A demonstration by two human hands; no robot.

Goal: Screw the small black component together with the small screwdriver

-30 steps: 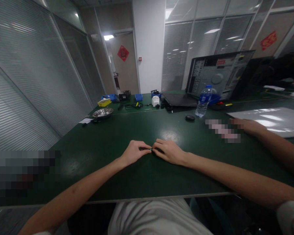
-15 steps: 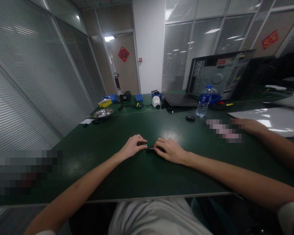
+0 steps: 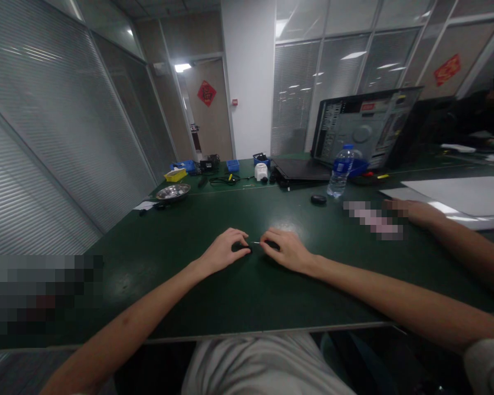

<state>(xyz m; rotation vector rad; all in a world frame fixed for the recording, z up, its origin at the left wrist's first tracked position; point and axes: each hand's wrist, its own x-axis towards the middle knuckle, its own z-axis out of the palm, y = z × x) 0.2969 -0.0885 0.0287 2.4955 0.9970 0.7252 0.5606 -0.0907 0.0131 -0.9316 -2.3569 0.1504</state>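
Note:
Over the green table my left hand [image 3: 224, 249] is closed, thumb and fingers around a small black piece [image 3: 247, 250] that shows at the fingertips. My right hand [image 3: 290, 251] faces it a short way to the right, also closed in a pinch. From its fingertips a thin, pale, shiny strip [image 3: 256, 242] points toward the left hand. The strip is too small to name, and its other end is hidden by the fingers. I cannot tell whether strip and black piece touch.
Beyond the hands lie a round black object [image 3: 318, 199], a water bottle [image 3: 340, 173] and a metal dish [image 3: 173, 192]. A computer case [image 3: 364, 129] stands behind a flat black panel [image 3: 300, 170]. Another person's hand [image 3: 415, 211] rests at right beside white sheets [image 3: 469, 192].
The small green piece at my left fingertips no longer shows; a black piece is there. The black piece by my right hand is replaced by a thin pale strip. The white sheets at right moved.

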